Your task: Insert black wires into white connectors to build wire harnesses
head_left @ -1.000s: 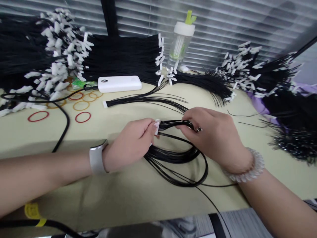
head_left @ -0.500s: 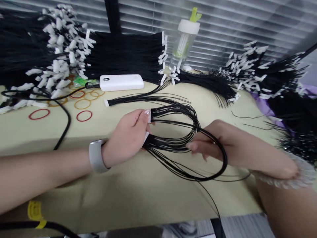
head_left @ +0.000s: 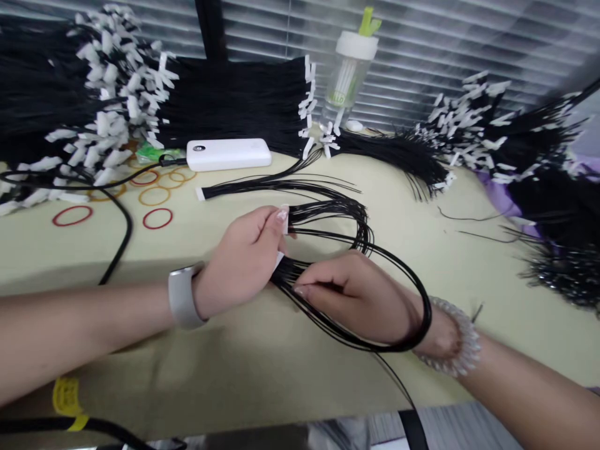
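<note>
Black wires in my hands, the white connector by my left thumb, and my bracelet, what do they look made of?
Black wires: likely plastic insulation, smooth with a faint sheen, bending in loops. White connector: probably moulded plastic, opaque and matte. Bracelet: translucent, glossy segments, perhaps plastic or glass; the picture can't settle which.

A looped wire bundle (head_left: pixel 328 215) spans from our left hand (head_left: pixel 244 259) to our right hand (head_left: pixel 365 297) above our bench (head_left: pixel 210 375), the loop passing over the right one. A second bundle (head_left: pixel 262 186) lies just behind, and behind it a power bank (head_left: pixel 229 154), with rubber bands (head_left: pixel 157 228) to its left. Farther back, a wire stack (head_left: pixel 234 103) lies before the window blinds (head_left: pixel 445 37), a bottle (head_left: pixel 344 78) standing to its right. One heap of wires (head_left: pixel 42 94) sits far left, another heap (head_left: pixel 557 212) far right.
</note>
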Available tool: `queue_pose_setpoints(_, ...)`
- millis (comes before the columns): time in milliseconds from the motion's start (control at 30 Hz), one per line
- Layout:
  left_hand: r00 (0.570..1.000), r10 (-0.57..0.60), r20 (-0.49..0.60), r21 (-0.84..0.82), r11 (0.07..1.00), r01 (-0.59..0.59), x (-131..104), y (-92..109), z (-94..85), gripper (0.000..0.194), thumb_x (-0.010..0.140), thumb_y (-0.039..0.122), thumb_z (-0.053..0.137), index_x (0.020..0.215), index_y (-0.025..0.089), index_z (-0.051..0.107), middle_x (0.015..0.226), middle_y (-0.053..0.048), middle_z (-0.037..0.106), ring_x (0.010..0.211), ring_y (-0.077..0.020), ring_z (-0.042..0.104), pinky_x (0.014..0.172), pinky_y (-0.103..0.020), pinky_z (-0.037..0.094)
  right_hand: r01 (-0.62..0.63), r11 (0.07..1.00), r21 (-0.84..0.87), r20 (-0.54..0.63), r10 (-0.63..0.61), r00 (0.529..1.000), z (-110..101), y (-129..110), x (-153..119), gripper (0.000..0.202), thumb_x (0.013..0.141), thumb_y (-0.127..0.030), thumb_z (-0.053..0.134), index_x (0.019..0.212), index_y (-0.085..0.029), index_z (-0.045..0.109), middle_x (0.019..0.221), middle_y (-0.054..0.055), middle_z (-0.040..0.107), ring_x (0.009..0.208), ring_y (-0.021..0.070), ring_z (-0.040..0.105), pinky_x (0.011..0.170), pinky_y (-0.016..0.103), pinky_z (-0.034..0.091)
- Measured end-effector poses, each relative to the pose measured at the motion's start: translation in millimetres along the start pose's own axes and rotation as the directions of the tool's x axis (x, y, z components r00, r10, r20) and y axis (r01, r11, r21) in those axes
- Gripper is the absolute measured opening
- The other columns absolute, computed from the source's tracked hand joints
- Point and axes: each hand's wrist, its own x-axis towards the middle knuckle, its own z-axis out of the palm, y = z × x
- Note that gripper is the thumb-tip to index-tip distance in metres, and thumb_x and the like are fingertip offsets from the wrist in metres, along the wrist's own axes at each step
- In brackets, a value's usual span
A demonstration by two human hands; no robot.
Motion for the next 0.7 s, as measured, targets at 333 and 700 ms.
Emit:
queue_pose_setpoints(333,1.000,-0.008,0.018,0.001,1.000,0.008,0.5,0.7,0.6,0.038,0.087,0.037,0.028,0.059,0.017,0.043,0.051,0.004,0.046,0.045,-0.0077,0.039,0.047,-0.022,0.032,0.029,0.988,-0.149,-0.077,-0.040,0.996,-2.2,-3.3,-3.6,0.025,0.085,-0.021,0.035,0.062,-0.015,0.042,0.052,-0.006,0.039,0.047,0.0033,0.031,0.048,0.018,0.024)
queue_pose_setpoints(700,0.999,-0.002,0.033,-0.016,1.000,0.002,-1.3,0.5,1.2,0.039,0.087,0.038,0.028,0.058,0.017,0.043,0.051,0.005,0.046,0.045,-0.0071,0.039,0.048,-0.021,0.032,-0.062,0.992,0.108,0.092,0.052,0.994,-5.1,-2.7,-3.4,0.027,0.084,-0.020,0.034,0.060,-0.014,0.045,0.052,-0.005,0.037,0.048,0.0030,0.032,0.043,0.017,0.023)
